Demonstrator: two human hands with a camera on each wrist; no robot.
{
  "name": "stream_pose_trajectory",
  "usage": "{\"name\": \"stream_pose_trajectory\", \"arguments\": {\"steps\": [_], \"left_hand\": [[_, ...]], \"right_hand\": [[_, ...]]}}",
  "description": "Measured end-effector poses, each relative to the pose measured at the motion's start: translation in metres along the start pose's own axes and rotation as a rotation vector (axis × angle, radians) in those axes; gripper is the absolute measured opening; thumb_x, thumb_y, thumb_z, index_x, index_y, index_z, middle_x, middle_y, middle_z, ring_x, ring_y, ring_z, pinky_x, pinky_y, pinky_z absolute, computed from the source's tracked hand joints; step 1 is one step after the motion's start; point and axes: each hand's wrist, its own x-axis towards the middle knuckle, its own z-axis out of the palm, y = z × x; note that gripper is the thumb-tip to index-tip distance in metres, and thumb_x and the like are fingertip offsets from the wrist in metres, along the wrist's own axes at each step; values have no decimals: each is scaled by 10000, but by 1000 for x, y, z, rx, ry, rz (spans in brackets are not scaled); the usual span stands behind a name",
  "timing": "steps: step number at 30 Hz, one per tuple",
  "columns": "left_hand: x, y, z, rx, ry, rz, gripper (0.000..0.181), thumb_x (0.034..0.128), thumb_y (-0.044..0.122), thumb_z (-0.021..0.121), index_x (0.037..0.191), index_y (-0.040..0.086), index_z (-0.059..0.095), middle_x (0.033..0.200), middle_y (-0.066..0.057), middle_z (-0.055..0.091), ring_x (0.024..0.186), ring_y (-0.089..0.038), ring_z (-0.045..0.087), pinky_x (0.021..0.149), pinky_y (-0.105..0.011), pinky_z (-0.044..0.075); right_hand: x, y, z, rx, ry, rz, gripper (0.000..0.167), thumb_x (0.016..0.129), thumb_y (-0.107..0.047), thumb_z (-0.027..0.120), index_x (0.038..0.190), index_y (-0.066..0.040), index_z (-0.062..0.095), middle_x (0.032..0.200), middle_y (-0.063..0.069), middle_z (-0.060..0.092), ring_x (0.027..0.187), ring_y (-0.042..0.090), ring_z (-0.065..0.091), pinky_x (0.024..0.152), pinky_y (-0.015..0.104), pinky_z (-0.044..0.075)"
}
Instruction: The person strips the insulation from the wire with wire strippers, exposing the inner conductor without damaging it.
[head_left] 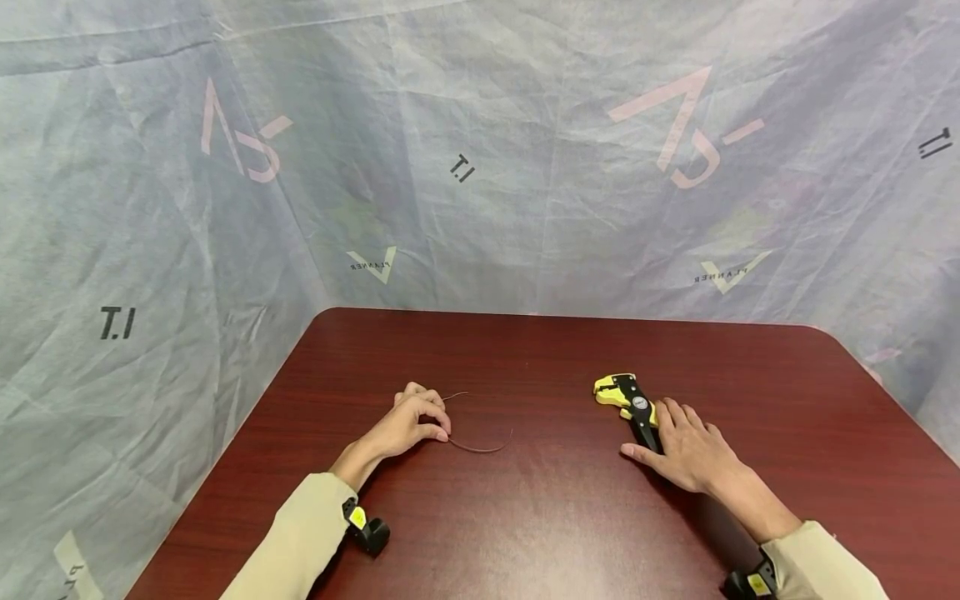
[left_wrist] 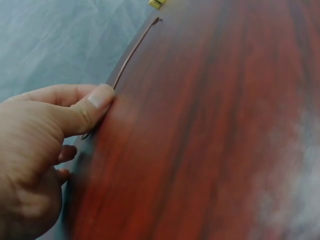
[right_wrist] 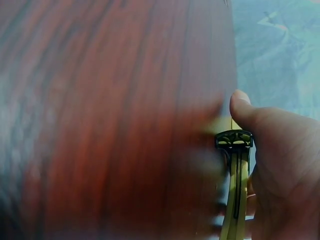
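Note:
Between thumb and forefinger, my left hand (head_left: 414, 423) pinches a thin brown wire (head_left: 483, 451). One end of the wire curves out to the right over the table, and the other pokes out behind the fingers. The left wrist view shows the wire (left_wrist: 131, 54) running away from the fingertips to a small bent end. On the right lies a yellow and black wire stripper (head_left: 640, 403). My right hand (head_left: 692, 450) is laid at its handles, fingers stretched forward and thumb spread to the side. In the right wrist view the wire stripper (right_wrist: 236, 185) sits between thumb and fingers, which are partly hidden.
The dark red wooden table (head_left: 525, 358) has rounded far corners. Grey printed cloth (head_left: 495, 208) hangs behind it and along the left side. A small black camera (head_left: 371, 533) is strapped to the left wrist, and another (head_left: 746, 583) to the right.

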Motion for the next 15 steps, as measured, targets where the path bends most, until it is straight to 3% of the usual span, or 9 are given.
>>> {"name": "stream_pose_trajectory", "arguments": {"steps": [15], "left_hand": [[-5,-3,5,37,49,42,94,765,207,755,721,221,673,800,82,613,965,-112,377,896,-416,203]], "right_hand": [[-1,0,2,10,-16,15,970,902,-693,541,1414,117,391,1400,340,468,1280,517,458,891,671,458]]}}
